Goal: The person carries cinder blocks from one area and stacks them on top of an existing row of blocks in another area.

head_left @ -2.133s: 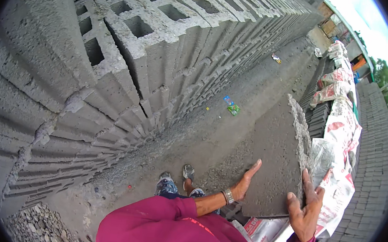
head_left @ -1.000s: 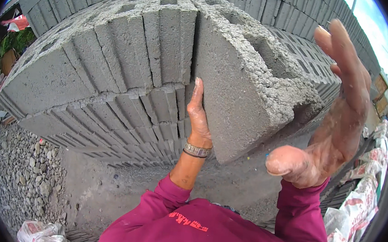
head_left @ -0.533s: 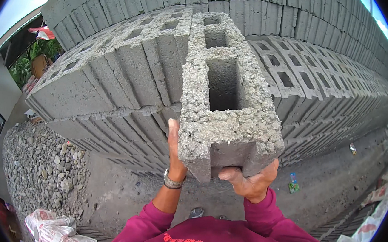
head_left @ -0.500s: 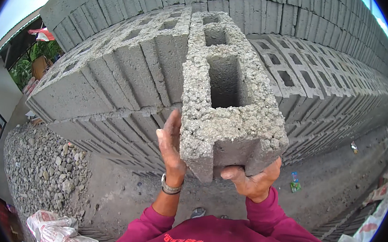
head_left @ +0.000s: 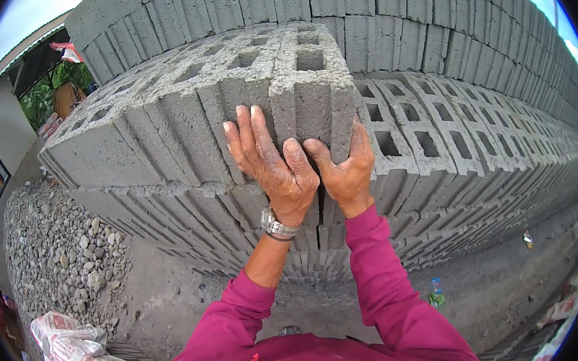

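A grey hollow concrete block [head_left: 311, 103] rests on top of the stack, at the right end of the upper row and pressed against its neighbour. Its near end faces me; square holes show in its rough top. My left hand [head_left: 279, 173] lies at the lower left of that end, fingers stretched out over the neighbouring block [head_left: 231, 100] and thumb against the end face. Around the lower right corner my right hand [head_left: 348, 175] grips the block, thumb on the end and fingers along the right side. The block's underside is hidden.
A lower row of hollow blocks [head_left: 458, 130] runs off to the right. Behind rises a taller block wall [head_left: 384, 37]. Gravel [head_left: 66, 254] is heaped at the left, near white sacks [head_left: 75, 344]. Small litter [head_left: 436, 296] lies on the ground.
The block has moved away from me and down onto the stack, beside the upper row. My hands moved forward with it; the left one went from its side to its near end.
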Tool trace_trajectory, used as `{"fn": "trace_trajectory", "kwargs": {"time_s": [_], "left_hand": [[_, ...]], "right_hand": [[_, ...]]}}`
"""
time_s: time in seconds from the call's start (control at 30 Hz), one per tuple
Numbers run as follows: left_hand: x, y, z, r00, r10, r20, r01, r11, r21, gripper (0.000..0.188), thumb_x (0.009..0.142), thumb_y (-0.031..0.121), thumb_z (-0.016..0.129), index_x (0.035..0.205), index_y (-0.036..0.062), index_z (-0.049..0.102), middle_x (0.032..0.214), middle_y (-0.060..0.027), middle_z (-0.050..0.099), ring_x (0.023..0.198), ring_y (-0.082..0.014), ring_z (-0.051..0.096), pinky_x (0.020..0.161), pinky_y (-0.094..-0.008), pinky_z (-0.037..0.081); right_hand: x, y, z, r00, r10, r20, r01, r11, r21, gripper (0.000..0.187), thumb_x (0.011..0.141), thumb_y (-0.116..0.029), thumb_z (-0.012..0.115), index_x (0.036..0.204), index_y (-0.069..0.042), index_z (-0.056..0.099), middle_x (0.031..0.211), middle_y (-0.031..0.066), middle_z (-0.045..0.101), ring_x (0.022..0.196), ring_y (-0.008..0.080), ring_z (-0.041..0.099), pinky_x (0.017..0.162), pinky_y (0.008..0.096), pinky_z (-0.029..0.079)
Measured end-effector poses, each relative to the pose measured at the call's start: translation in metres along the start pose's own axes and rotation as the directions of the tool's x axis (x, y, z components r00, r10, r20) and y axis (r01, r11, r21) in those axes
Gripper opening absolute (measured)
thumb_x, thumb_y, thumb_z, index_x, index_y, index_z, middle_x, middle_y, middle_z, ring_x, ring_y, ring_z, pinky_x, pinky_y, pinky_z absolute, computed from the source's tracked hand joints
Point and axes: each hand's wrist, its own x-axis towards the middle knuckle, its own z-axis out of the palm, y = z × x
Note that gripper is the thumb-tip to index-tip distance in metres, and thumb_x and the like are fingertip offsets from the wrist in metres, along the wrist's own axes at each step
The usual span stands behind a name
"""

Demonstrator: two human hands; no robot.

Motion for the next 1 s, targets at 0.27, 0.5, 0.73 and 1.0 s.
{"fn": "trace_trajectory", "kwargs": {"time_s": [0.27,0.5,0.73,1.0], "left_hand": [[-0.004,-0.003,0.017,0.998,0.03,-0.048,-0.021,0.986,0.163,0.047,0.093,0.023,0.031,0.134,0.0,0.033,0.137,-0.0181,0.035,0.134,-0.033,0.019,0.108,-0.0459,0.014],[-0.016,-0.03,-0.013,0.995,0.085,-0.05,-0.098,0.888,-0.449,0.055,0.093,0.033,0.025,0.131,-0.0044,0.038,0.133,-0.0179,0.043,0.134,-0.0319,0.023,0.107,-0.0438,0.021],[-0.02,-0.037,-0.052,1.0,0.011,0.02,-0.003,0.933,-0.361,0.053,0.091,0.029,0.029,0.131,-0.0051,0.037,0.132,-0.0185,0.043,0.125,-0.0303,0.037,0.102,-0.0413,0.031],[-0.161,-0.104,-0.16,0.692,-0.51,0.51,0.602,0.799,-0.018,0.042,0.086,0.015,0.051,0.123,-0.0036,0.046,0.12,-0.0215,0.053,0.1,-0.0299,0.057,0.086,-0.0373,0.045]], "right_hand": [[0.012,0.026,0.018,0.995,-0.061,-0.074,0.059,0.998,-0.022,0.087,0.072,-0.046,0.072,0.135,-0.001,0.034,0.102,0.0218,0.056,0.093,0.0323,0.058,0.076,0.0379,0.049],[0.009,0.039,0.018,0.992,-0.086,-0.089,0.081,0.995,-0.065,0.085,0.071,-0.048,0.071,0.133,-0.001,0.037,0.096,0.0196,0.057,0.087,0.0305,0.06,0.07,0.0378,0.05],[0.006,0.029,0.016,0.999,-0.017,-0.038,0.017,1.0,-0.014,0.087,0.07,-0.047,0.072,0.134,-0.002,0.036,0.099,0.0197,0.057,0.089,0.0301,0.06,0.072,0.0374,0.05],[0.0,0.024,0.015,0.998,0.067,-0.009,-0.067,0.998,0.0,0.072,0.075,-0.04,0.072,0.127,0.002,0.045,0.105,0.0207,0.058,0.097,0.029,0.058,0.081,0.0352,0.046]]}}
